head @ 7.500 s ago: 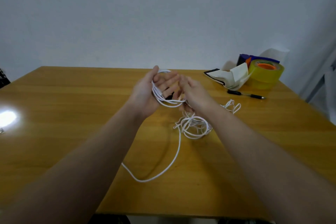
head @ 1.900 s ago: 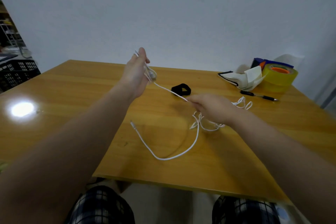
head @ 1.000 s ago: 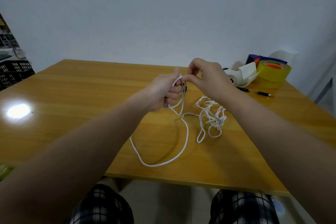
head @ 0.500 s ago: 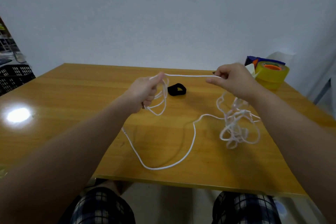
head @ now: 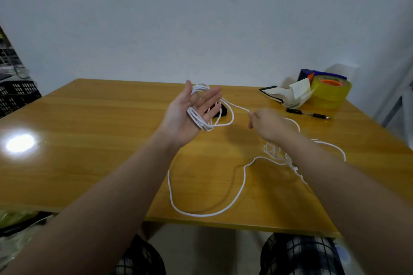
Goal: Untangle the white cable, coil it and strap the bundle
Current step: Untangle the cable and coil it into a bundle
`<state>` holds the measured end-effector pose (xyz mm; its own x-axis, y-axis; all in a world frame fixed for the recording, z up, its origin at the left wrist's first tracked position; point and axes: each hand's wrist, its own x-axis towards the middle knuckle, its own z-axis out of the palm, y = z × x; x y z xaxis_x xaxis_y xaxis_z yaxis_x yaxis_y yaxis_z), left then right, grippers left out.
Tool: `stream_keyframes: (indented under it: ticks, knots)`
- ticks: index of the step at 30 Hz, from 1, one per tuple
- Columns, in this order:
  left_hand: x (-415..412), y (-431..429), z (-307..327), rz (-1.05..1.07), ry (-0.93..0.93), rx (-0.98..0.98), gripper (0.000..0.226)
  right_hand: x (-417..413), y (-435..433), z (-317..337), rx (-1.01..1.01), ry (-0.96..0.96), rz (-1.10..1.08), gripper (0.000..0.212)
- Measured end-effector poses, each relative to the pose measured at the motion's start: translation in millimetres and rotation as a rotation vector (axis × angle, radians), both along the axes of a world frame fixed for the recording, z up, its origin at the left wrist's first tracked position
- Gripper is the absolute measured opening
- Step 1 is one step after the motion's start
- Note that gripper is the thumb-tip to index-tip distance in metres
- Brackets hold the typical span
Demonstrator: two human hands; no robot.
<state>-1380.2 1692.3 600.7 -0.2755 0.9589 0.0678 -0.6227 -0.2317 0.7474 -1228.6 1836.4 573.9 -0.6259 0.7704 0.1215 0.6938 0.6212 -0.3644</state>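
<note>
My left hand (head: 185, 116) is raised palm up with its fingers straight, and several loops of the white cable (head: 223, 206) are wound round its palm and fingers. From those loops a strand runs right to my right hand (head: 267, 125), which pinches it just above the table. The remaining cable lies on the wooden table (head: 93, 147): a tangled clump beside my right forearm and one long loop reaching the near edge. A black strap (head: 220, 111) lies on the table behind my left hand, partly hidden by the fingers.
At the back right stand a yellow tape roll (head: 330, 94), folded papers (head: 288, 96) and a dark blue box (head: 312, 73). A black pen (head: 307, 113) lies in front of them. A black crate (head: 16, 96) sits beyond the table's left side. My knees show below the near edge.
My left hand has opened flat with one more loop wound round it. My right hand has dropped from a raised, stretched-out pull and come closer to the left hand. The tangled clump now rests on the table.
</note>
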Motion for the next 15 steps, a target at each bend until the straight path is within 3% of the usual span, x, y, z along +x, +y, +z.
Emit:
stream_keyframes:
  ticks: [3,9,12,15]
  knots:
    - [-5,1,3,-0.016,-0.003,0.040,0.065,-2,-10,-7,0.006,-0.081,0.084,0.028]
    - [-10,15,-1,0.062,0.041,-0.093,0.043,-10,-39,-5,0.226,-0.465,0.334,0.036]
    - [-18,27,-4,0.189,0.062,-0.202,0.032,-7,-47,1,0.247,-0.479,0.407,0.042]
    - [-28,30,-9,0.330,0.109,-0.300,0.021,-2,-53,7,0.181,-0.375,0.424,0.050]
